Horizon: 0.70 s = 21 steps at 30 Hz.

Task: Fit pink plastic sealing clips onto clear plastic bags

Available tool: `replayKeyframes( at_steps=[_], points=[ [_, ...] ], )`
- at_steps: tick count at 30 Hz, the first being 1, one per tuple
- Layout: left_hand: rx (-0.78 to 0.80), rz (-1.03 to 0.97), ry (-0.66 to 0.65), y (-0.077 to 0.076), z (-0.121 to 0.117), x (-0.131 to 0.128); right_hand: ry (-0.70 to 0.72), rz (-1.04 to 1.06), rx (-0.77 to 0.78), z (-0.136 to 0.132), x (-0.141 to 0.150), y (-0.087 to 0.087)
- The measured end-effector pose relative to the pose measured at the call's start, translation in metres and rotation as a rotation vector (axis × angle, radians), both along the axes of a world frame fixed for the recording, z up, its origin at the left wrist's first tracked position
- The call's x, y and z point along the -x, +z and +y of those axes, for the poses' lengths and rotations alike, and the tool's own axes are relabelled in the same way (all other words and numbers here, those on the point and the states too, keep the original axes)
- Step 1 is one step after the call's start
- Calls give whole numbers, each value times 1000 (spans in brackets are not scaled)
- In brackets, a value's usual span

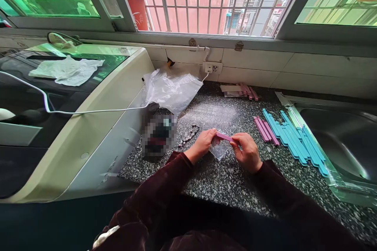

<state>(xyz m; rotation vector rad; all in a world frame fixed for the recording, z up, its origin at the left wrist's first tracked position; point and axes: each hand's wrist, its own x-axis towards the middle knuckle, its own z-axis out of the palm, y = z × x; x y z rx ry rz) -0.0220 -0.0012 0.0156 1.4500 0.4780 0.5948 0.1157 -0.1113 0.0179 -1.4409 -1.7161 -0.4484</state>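
Observation:
A pink plastic strip, which looks like a bag sealing clip, lies level between my two hands above the counter. My right hand pinches its right end between thumb and fingers. At the strip's other end, my left hand is closed on a small clear plastic bag that hangs below the strip. Whether the left fingers also grip the strip is hidden. To the right lie several loose pink strips and a spread of longer teal strips.
Clear plastic bags are heaped by the washing machine. A beaded string and a blurred-out dark object lie left of my hands. Packed pink strips rest by the wall. A sink borders the right side.

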Motion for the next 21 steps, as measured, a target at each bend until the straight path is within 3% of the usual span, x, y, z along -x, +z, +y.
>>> replayKeyframes(
  at_steps=[21],
  points=[
    [127,-74,-5,-12,1,-4,-18,-17,1,-1,1,3]
  ],
)
